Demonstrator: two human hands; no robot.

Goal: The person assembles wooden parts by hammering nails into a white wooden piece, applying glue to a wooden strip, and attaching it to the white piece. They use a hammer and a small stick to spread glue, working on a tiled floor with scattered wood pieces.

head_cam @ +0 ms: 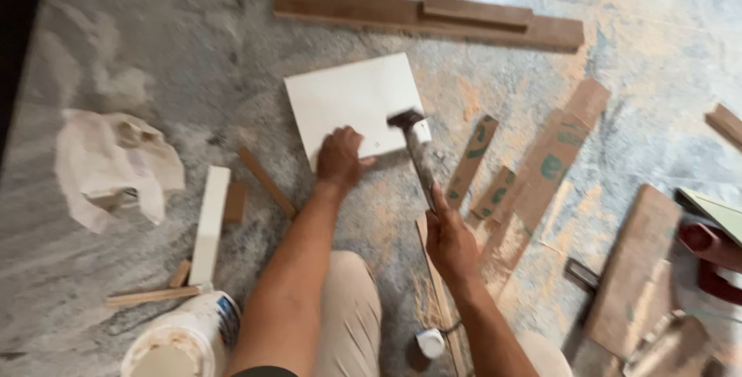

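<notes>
You looked down at a dusty grey stone floor (116,29). To the right of your hands lay brown cardboard strips (553,157) with green printed marks, torn and flat, the largest running up toward the right. At far left sat a crumpled pale bag (108,162). By your left knee stood a white glue bottle (185,338) with a blue label patch, and a small white cap (430,341) lay between your knees.

A white square panel (352,99) lay flat on the floor ahead of you, plain and smooth, its corners sharp. Your left hand (338,159) pressed down on its near edge, fingers curled together on the board. Your right hand (450,242) was clamped around the handle of a hammer (416,149), its dark head blurred and poised just over the panel's near right corner.

Long wooden planks (429,15) lay stacked beyond the panel. A narrow white strip (209,222) and small wood offcuts (263,180) lay left of your forearm.
</notes>
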